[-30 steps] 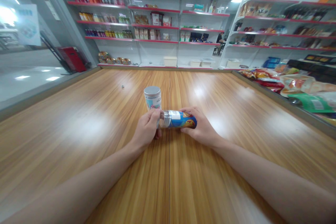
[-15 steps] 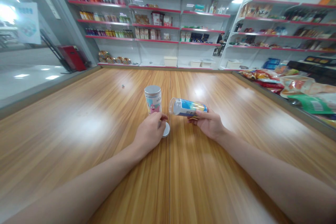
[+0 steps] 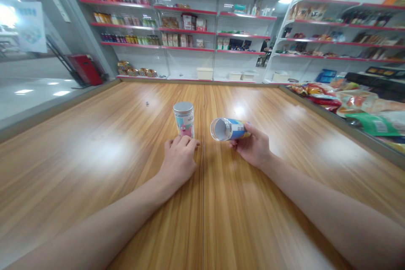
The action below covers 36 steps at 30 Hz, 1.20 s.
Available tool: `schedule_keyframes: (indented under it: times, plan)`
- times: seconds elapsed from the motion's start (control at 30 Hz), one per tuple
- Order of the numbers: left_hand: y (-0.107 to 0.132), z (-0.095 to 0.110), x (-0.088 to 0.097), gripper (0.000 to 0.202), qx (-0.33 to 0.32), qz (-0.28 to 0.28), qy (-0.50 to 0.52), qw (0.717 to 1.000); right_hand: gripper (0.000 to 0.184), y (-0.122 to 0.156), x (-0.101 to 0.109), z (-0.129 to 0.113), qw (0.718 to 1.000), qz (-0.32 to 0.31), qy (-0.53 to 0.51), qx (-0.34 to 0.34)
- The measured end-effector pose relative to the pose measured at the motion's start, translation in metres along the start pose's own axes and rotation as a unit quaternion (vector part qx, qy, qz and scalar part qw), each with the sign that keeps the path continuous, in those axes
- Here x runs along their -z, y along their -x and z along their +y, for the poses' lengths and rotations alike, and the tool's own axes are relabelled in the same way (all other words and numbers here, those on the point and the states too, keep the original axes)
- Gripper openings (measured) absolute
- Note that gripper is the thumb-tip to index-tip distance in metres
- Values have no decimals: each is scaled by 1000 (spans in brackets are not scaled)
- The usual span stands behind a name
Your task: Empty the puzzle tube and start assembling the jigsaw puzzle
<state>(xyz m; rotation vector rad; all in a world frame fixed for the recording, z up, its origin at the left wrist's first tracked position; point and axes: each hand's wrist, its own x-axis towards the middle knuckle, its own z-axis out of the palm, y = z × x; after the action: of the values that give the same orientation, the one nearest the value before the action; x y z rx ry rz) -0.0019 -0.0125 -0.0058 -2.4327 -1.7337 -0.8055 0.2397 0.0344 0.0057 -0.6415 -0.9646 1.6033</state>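
My right hand (image 3: pixel 253 145) is wrapped round a clear plastic canister (image 3: pixel 234 128) with a blue and yellow label. This canister lies level in the air, its uncovered round mouth turned left and toward me; its inside looks pale grey. My left hand (image 3: pixel 181 156) is palm down low over the table, fingers bent. The round silver lid it held is hidden, apparently under its fingers and palm. Just beyond the left hand stands a second canister (image 3: pixel 184 120), upright, with a silver lid on top and a pink and light blue label; the fingers cover its lower edge.
The wooden table (image 3: pixel 126 211) has a raised dark rim. A tiny object (image 3: pixel 147 103) lies at its far left. Snack bags (image 3: pixel 373 122) are heaped beyond the right edge. Stocked shelves (image 3: pixel 186 29) line the back, and a red cart (image 3: pixel 84 69) stands left. Another person (image 3: pixel 265 46) is far off.
My left hand has turned palm down, and the lid has gone from sight beneath it. The right-hand canister has swung so its mouth faces me more and sits slightly further right.
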Motion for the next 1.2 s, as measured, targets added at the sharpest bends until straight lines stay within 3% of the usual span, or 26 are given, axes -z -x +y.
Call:
schedule_keyframes:
  times: [0.1,0.17,0.2,0.27,0.33,0.37,0.43,0.53,0.7,0.93,1.2]
  plan:
    - [-1,7,7,26,32,57,112,991,30,-1,1,0,1000,-6,1,0]
    - [1,18,10,21,61,66,319,944,36,0,0,0,1000,-3,7,-3]
    - [2,25,10,23,98,57,449,886,40,0,0,0,1000,0,10,-5]
    - [3,36,9,27,189,-42,680,707,47,1,-1,0,1000,4,15,-3]
    - [2,41,9,34,279,-163,775,542,53,3,-3,2,1000,4,23,7]
    - [0,41,9,40,311,-200,791,488,56,4,-3,2,999,2,29,13]
    - [-4,38,10,48,349,-229,798,435,61,5,-4,4,999,0,42,26]
    - [-10,34,12,47,367,-224,799,421,61,6,-4,7,997,4,62,43]
    - [-10,32,12,47,359,-228,804,416,38,7,-3,10,991,-15,112,68]
    - [-10,32,12,43,343,-226,804,429,38,13,-15,17,983,-33,135,122]
    - [-9,32,6,53,297,-243,826,413,33,32,-37,19,973,-75,197,98]
